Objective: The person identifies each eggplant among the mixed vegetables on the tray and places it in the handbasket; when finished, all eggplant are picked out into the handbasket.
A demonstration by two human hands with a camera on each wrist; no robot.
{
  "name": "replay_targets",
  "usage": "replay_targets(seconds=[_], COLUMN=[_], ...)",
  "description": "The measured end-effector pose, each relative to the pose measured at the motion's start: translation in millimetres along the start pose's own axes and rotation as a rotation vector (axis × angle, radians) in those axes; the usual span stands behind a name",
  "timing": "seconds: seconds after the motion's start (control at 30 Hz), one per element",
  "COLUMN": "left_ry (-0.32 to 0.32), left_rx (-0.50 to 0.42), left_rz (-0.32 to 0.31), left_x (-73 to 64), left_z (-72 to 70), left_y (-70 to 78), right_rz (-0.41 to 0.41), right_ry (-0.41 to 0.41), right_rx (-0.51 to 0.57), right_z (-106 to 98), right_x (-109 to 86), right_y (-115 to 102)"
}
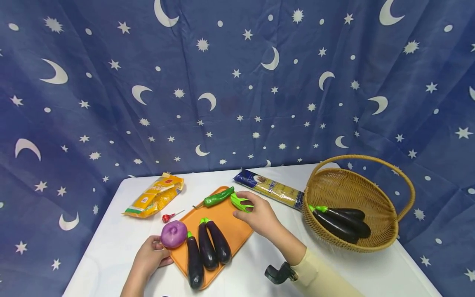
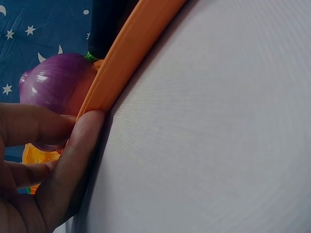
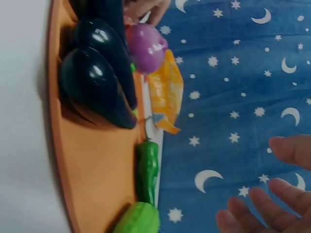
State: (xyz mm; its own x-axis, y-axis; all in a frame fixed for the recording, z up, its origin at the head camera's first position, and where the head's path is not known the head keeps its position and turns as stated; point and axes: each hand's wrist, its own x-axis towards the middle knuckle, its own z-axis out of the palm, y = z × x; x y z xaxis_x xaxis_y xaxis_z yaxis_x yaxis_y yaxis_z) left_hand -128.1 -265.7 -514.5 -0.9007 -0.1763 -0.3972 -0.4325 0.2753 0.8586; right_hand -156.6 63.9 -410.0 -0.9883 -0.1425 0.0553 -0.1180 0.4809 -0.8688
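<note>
My left hand (image 1: 149,255) pinches the near-left edge of an orange tray (image 1: 237,225) between thumb and fingers. A purple onion (image 1: 173,234) sits at that corner, close over the fingers. Three eggplants (image 2: 109,26) lie along the tray's near side. Toward its far edge are a green chili pepper (image 1: 219,197) and a light green ribbed vegetable (image 3: 138,221). My right hand (image 1: 259,214) hovers around that ribbed vegetable with fingers spread; the right wrist view shows its fingertips (image 3: 233,218) apart from the vegetable, holding nothing.
A wicker basket (image 1: 350,185) with a tall handle stands at the right, eggplants inside. Beside it lies a pasta packet (image 1: 274,189). An orange-yellow bag (image 1: 156,196) and a red lollipop (image 1: 166,218) are at the left. A starry curtain (image 1: 222,82) hangs behind the white table.
</note>
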Motion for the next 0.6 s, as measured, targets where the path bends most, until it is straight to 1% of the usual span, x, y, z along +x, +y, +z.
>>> replay_targets(seconds=[0.43, 0.6], left_ry=[0.007, 0.006], left_rx=[0.017, 0.021], left_rz=[-0.018, -0.019], left_x=[-0.3, -0.6], left_z=[0.5, 0.5], left_y=[1.6, 1.9], right_rz=[0.038, 0.048], right_ry=[-0.095, -0.111], right_rx=[-0.007, -0.048], right_z=[32, 44], right_x=[-0.6, -4.9], right_y=[20, 27])
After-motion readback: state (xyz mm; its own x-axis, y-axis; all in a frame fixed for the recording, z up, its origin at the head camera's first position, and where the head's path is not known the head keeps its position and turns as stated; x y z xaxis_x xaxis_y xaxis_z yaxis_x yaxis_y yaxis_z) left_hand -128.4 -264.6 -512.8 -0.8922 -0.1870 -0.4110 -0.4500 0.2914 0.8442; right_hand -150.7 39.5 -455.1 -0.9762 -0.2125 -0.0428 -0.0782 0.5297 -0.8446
